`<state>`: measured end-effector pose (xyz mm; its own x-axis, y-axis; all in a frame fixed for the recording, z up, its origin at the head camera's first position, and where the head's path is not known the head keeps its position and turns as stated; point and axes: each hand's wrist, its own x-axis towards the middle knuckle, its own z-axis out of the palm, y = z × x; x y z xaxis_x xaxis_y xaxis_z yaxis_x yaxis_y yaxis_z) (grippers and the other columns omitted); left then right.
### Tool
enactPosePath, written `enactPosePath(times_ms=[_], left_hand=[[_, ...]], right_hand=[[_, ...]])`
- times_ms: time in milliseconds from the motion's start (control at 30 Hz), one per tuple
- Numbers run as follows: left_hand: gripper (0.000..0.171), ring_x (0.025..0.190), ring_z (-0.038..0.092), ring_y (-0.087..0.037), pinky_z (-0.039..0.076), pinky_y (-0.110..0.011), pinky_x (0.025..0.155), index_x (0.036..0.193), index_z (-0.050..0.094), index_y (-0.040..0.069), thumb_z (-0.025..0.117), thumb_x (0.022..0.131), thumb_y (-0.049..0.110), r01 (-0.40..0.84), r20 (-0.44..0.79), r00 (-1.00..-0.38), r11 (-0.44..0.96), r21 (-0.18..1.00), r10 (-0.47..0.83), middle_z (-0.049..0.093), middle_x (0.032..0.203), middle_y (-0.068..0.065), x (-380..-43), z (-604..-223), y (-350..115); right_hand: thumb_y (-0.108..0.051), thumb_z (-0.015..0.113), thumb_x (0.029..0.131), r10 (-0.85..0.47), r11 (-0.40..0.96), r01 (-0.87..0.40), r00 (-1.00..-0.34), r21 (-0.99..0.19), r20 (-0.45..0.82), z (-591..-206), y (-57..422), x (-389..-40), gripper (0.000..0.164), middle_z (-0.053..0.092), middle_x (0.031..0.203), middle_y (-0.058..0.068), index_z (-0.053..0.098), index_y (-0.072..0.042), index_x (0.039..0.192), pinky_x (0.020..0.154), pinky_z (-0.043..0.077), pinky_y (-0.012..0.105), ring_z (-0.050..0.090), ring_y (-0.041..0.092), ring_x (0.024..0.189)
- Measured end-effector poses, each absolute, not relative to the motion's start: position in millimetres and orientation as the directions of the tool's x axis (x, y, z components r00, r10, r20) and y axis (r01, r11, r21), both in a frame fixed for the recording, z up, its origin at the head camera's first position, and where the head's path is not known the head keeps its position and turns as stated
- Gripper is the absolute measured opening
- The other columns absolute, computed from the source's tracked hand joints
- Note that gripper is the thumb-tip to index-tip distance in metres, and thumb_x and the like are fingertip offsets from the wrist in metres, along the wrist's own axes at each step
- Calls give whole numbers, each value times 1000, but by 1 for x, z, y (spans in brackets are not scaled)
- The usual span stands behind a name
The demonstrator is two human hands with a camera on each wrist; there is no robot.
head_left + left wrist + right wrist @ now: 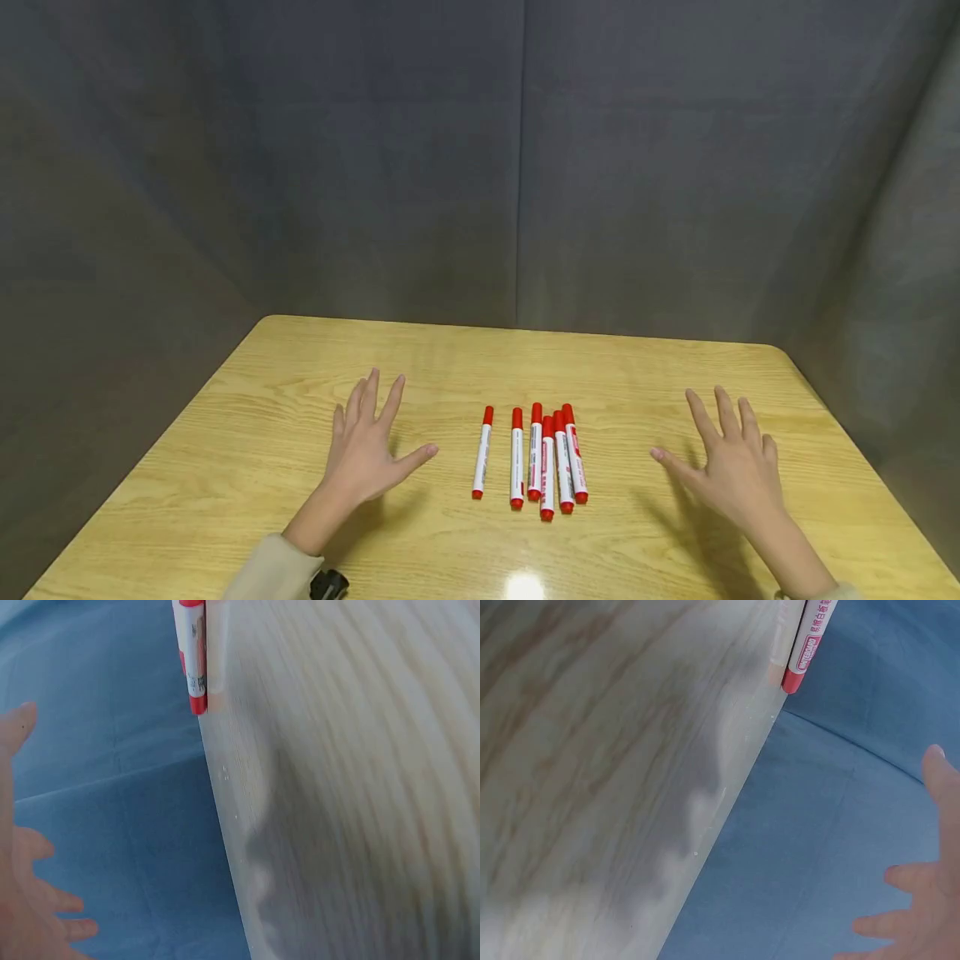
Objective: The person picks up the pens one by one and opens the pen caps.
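Several red-capped whiteboard markers (546, 471) with white barrels lie on the wooden table (420, 542), caps mostly pointing away from me. The leftmost marker (482, 454) lies apart from the rest, while those on the right sit close together. To the left of them, my left hand (367, 450) hovers with fingers spread and holds nothing. My right hand (731, 467) is over the table on the other side, also spread and holding nothing. Each wrist view catches a marker's red end, such as this marker (196, 664) and this whiteboard marker (808, 645), beyond the fingers.
A dark grey curtain (375, 167) hangs behind the table and along both sides. The table's far edge runs just in front of it, with rounded corners. A small black object (328, 585) is at my left wrist, by the sleeve (277, 571).
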<state>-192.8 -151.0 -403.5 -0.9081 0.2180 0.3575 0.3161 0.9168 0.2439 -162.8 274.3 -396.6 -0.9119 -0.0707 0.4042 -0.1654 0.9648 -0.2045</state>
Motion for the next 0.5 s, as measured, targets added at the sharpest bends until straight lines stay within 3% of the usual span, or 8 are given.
enactPosePath(times_ms=[233, 333, 500], left_hand=[[91, 124, 28, -38, 30, -57, 92, 145, 24, 12, 58, 76, 61, 322, 397, -898, 901, 292, 192, 29, 138, -19, -191, -405, -142], [87, 107, 39, -32, 38, -46, 81, 143, 30, 10, 60, 76, 57, 323, 431, -887, 892, 316, 168, 39, 125, -16, -191, -405, -138], [80, 87, 41, -24, 36, -35, 67, 140, 36, 8, 63, 78, 50, 328, 459, -877, 874, 358, 141, 44, 105, -11, -189, -404, -132]], right_hand=[[-57, 59, 78, -64, 964, -165, -907, -210, 416, -395, 274, -160, 90, 27, 138, 30, 22, -10, 145, 82, 23, 72, 21, 53, 123], [-54, 62, 78, -70, 960, -181, -892, -212, 446, -394, 273, -159, 86, 37, 130, 33, 32, -3, 140, 77, 31, 69, 34, 55, 112], [-46, 66, 78, -83, 950, -219, -865, -224, 495, -392, 272, -157, 70, 52, 112, 34, 52, 8, 120, 67, 42, 62, 49, 55, 93]])
